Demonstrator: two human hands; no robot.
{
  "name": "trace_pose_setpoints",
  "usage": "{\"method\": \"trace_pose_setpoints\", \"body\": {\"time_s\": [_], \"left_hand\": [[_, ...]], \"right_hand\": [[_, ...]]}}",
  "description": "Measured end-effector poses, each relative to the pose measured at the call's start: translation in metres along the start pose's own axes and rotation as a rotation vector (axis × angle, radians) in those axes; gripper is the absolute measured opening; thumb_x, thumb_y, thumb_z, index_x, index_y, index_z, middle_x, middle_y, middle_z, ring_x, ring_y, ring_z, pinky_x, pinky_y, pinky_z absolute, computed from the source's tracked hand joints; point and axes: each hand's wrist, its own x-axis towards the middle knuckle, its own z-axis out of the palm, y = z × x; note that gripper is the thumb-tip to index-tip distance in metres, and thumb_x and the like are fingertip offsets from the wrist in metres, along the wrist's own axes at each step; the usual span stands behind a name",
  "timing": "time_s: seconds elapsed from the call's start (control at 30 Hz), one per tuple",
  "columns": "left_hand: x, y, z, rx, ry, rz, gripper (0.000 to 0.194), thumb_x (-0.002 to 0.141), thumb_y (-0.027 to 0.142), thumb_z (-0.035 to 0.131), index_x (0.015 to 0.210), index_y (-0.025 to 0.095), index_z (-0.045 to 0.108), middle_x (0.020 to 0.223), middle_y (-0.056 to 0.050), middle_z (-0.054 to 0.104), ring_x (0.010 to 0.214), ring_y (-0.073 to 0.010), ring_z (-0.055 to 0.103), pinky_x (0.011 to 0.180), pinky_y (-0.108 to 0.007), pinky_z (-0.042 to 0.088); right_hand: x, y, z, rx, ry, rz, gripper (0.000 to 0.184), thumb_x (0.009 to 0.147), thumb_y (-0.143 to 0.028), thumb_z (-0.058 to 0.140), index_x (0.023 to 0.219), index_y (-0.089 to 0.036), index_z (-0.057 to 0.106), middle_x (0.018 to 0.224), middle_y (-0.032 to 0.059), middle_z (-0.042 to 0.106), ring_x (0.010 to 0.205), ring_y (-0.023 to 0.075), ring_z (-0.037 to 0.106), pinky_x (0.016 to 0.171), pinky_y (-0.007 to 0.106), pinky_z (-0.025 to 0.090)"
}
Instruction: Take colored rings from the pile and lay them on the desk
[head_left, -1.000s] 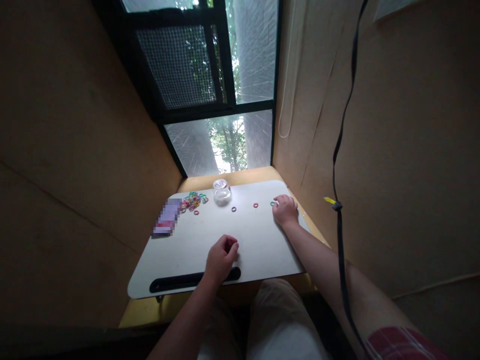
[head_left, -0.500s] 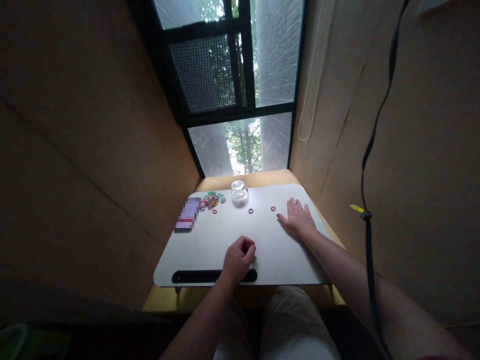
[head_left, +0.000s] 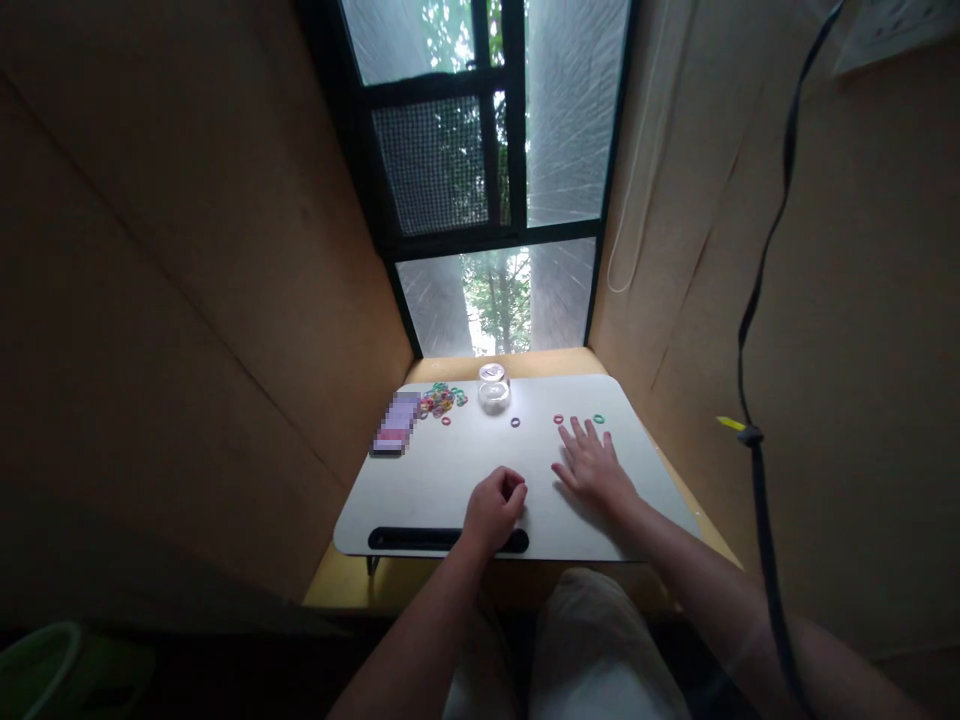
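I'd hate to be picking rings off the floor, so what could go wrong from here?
The right hand is spread with its fingertips close to the red ring, so a small sweep might knock it out of place.

The clear jar stands near the far edge of the white table; a bump could tip it.

The pile of rings lies loose, so brushing it could scatter some.

Palm of left hand point(head_left: 491, 510) hidden, phone point(head_left: 396, 423) pixelated, green tub point(head_left: 75, 675) cropped

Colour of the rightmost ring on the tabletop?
The rightmost ring is green, best seen in the head view.
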Motion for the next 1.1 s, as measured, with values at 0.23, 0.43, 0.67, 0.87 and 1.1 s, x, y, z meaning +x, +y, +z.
{"method": "trace_pose_setpoints", "body": {"time_s": [0.23,0.43,0.67,0.87,1.1], "left_hand": [[0.005,-0.009,0.002,-0.062,0.035,0.020,0.018,0.080,0.032,0.053,0.087,0.018,0.060,0.080,-0.002,0.063,0.069,-0.0124,0.058,0.068,-0.026,0.046],[0.038,-0.033,-0.029,0.313,0.132,0.081,0.032,0.072,0.026,0.060,0.102,0.015,0.059,0.105,-0.011,0.059,0.101,-0.0229,0.055,0.095,-0.040,0.040],[0.074,-0.063,-0.063,0.671,0.247,-0.042,0.044,0.078,0.040,0.055,0.117,0.019,0.053,0.131,-0.014,0.046,0.120,-0.0300,0.042,0.102,-0.044,0.033],[0.104,-0.071,-0.066,0.766,0.331,-0.191,0.047,0.080,0.049,0.049,0.119,0.022,0.051,0.143,-0.011,0.035,0.123,-0.0317,0.040,0.100,-0.046,0.035],[0.123,-0.081,-0.077,0.781,0.248,-0.089,0.041,0.079,0.051,0.049,0.105,0.020,0.057,0.147,-0.008,0.032,0.121,-0.0327,0.040,0.100,-0.047,0.034]], "right_hand": [[-0.020,-0.033,-0.008,0.070,-0.085,-0.086,0.065,0.088,-0.054,0.037,0.142,-0.018,0.035,0.150,0.0146,0.027,0.137,0.0319,0.020,0.109,0.052,0.013],[-0.015,-0.028,-0.009,0.087,-0.078,-0.093,0.060,0.088,-0.050,0.041,0.138,-0.019,0.040,0.148,0.0139,0.032,0.136,0.0313,0.024,0.108,0.050,0.015],[-0.016,-0.029,-0.010,0.103,-0.056,-0.089,0.055,0.087,-0.047,0.044,0.135,-0.019,0.044,0.146,0.0126,0.034,0.135,0.0303,0.026,0.108,0.049,0.017],[-0.015,-0.029,-0.012,0.121,-0.045,-0.087,0.052,0.086,-0.045,0.044,0.132,-0.020,0.047,0.145,0.0117,0.036,0.134,0.0301,0.028,0.108,0.049,0.018],[-0.014,-0.030,-0.012,0.134,-0.027,-0.075,0.049,0.086,-0.043,0.045,0.130,-0.020,0.048,0.144,0.0116,0.039,0.133,0.0298,0.030,0.107,0.049,0.019]]}}
